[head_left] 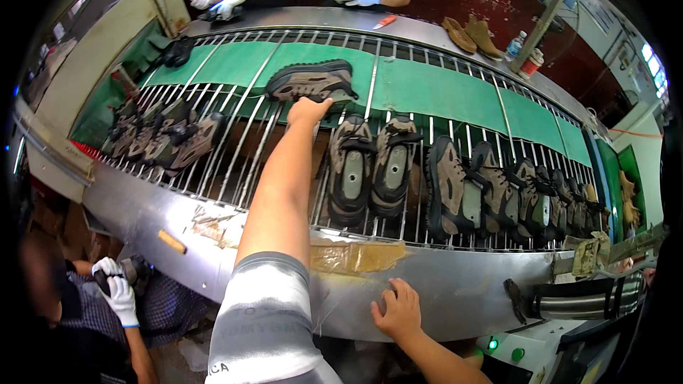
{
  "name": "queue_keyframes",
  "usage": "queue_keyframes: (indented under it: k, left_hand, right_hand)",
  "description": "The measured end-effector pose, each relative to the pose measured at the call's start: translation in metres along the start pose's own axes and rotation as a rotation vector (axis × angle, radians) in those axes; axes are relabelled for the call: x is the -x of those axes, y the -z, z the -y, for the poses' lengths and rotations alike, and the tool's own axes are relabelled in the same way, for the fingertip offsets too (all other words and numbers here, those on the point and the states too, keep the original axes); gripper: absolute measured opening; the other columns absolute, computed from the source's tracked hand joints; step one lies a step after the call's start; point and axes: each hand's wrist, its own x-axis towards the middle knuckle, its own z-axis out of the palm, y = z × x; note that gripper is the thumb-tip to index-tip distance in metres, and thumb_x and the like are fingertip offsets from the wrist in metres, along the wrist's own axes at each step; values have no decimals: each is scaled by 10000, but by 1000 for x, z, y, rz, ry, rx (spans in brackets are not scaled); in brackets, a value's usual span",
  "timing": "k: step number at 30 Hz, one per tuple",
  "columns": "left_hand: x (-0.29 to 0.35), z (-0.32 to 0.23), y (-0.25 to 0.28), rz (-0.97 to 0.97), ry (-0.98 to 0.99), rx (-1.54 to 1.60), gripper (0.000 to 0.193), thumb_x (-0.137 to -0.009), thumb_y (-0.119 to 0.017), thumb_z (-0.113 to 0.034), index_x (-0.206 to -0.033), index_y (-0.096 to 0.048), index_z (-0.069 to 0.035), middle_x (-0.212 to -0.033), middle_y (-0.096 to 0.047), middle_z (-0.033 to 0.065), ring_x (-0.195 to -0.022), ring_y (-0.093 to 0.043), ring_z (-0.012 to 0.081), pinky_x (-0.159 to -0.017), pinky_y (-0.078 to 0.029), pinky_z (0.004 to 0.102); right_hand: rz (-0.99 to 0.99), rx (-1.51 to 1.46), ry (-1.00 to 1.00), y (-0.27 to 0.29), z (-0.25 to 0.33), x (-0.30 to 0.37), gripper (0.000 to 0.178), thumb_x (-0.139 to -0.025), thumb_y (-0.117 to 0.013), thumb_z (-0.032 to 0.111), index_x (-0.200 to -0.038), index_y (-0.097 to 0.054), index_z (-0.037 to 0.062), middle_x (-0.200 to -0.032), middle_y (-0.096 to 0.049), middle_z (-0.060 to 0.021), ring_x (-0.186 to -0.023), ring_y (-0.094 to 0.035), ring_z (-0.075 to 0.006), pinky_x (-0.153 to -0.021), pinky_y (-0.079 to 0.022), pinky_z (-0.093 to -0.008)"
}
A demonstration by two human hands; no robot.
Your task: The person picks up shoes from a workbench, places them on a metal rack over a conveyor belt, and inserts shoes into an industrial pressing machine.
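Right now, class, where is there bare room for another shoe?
Bare: the green sheet right of the shoe in the left hand; rack bars between the left shoe cluster and left forearm. Crowded: the right front, under a row of shoes.

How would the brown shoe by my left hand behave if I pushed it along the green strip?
The brown shoe lies on its side, so it probably won't roll. Its thick, ridged sole suggests a fairly stiff base, though the upper may give under the left hand. The green strip looks fairly flat, so the shoe might slide easily.
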Motion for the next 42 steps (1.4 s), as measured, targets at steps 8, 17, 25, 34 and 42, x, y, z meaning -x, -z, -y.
queue_keyframes:
  k: [8,17,25,34,42]
  left_hand:
    - [-50,30,-50,-265,-158,75,563,-776,-618,-499,-993,-655,19,-966,-672,240,-966,-642,379,-840,-504,432]
    - [67,72,55,93,-185,1368,218,-843,-508,-162,-652,-474,-62,-472,-360,12,-334,-312,127,-341,-247,292]
    - [347,154,209,-64,-338,1410,140,-785,-494,-101,-666,-499,-28,-524,-452,25,-333,-349,102,-310,-291,243]
    - [548,220,307,495,-630,1538,356,-658,-569,-221,-728,-599,126,-621,-611,144,-371,-485,144,-335,-386,258]
    - [618,153,192,772,-966,1439,275,-709,-694,-136,-874,-508,-20,-789,-593,123,-682,-604,204,-613,-498,309]
  right_hand:
    - [63,-17,-25,-2,-1,-3,292,-739,-678,297,-876,-597,52,-1182,-542,-133,-1153,-502,-308,-951,-395,-432]
    - [-1,1,-23,-2,9,3,294,-746,-673,300,-872,-575,53,-1201,-537,-136,-1168,-487,-312,-950,-391,-439]
    - [-1,-63,-40,-12,12,14,319,-731,-680,298,-895,-567,50,-1248,-504,-150,-1215,-430,-338,-996,-350,-455]
    - [857,-2085,-421,11,92,73,603,-938,-428,554,-1317,-466,87,-1197,-586,-208,-1046,-607,-355,-888,-500,-464]
    - [504,-2195,-186,110,162,248,1027,-797,-477,762,-1470,-266,14,-1432,-419,-170,-1278,-459,-293,-1101,-334,-426]
